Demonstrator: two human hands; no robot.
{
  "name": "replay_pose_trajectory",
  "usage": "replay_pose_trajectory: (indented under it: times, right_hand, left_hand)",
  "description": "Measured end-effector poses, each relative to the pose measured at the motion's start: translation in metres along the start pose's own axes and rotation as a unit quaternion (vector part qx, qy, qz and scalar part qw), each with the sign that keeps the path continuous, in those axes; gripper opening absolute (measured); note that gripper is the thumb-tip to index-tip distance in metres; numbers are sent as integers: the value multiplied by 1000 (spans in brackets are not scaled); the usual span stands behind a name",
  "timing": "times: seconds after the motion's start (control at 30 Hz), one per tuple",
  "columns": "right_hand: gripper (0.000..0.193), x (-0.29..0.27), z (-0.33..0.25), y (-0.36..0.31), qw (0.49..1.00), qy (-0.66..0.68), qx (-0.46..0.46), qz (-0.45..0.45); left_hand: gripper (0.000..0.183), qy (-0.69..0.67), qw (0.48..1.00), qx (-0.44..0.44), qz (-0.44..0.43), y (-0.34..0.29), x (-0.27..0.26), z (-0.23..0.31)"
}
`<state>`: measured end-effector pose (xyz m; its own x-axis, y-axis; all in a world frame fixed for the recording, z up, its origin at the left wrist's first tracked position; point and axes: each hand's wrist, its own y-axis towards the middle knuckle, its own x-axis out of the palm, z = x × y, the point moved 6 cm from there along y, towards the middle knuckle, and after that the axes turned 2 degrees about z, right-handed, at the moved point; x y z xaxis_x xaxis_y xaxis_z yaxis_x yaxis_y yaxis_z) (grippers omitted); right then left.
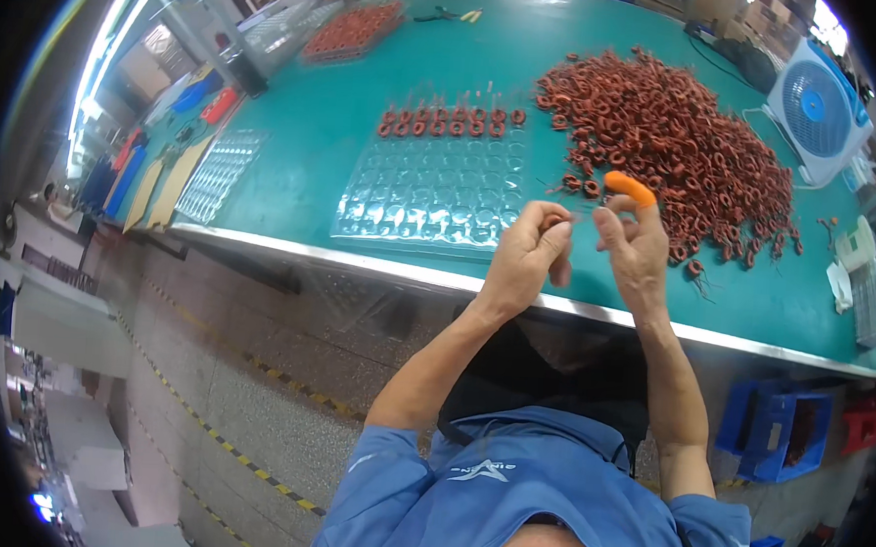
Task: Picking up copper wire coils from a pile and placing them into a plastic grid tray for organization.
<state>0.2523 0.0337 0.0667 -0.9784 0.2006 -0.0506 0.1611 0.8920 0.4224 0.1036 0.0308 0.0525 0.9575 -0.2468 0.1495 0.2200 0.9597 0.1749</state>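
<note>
My left hand point(528, 256) is closed, its thumb and fingertips pinching a small reddish-brown wire-wound ring coil point(554, 220), mostly hidden by the fingers. Just to its right is my right hand point(637, 259), fingers curled, with an orange finger cot point(629, 187) on one finger. Its thumb and fingertips come together near the coil; what they pinch is too small to make out. Beyond and right of both hands lies a big heap of similar ring coils point(673, 137). To the left is a clear plastic tray point(428, 189) of round pockets, with coils point(446, 125) filling its far rows.
The green table point(300, 157) has a metal front edge. A filled coil tray point(352, 31) and pliers point(447, 15) lie at the back. A blue-and-white fan point(814, 100) stands at the right. Blue bins point(776, 430) sit below, right. Another empty tray point(220, 173) lies at the left.
</note>
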Motion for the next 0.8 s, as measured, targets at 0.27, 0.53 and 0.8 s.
replay_pose_trajectory:
  times: [0.27,0.53,0.8]
  right_hand:
    - [25,8,14,-5,961,168,174,-133]
    - [24,4,0,-12,927,298,200,-105]
    - [27,-7,-31,-8,997,71,-6,-31]
  left_hand:
    - [45,-5,997,-29,-77,-1,4,-13]
    - [27,61,993,60,-80,-14,7,21]
    - [17,-139,989,36,-20,-12,16,13]
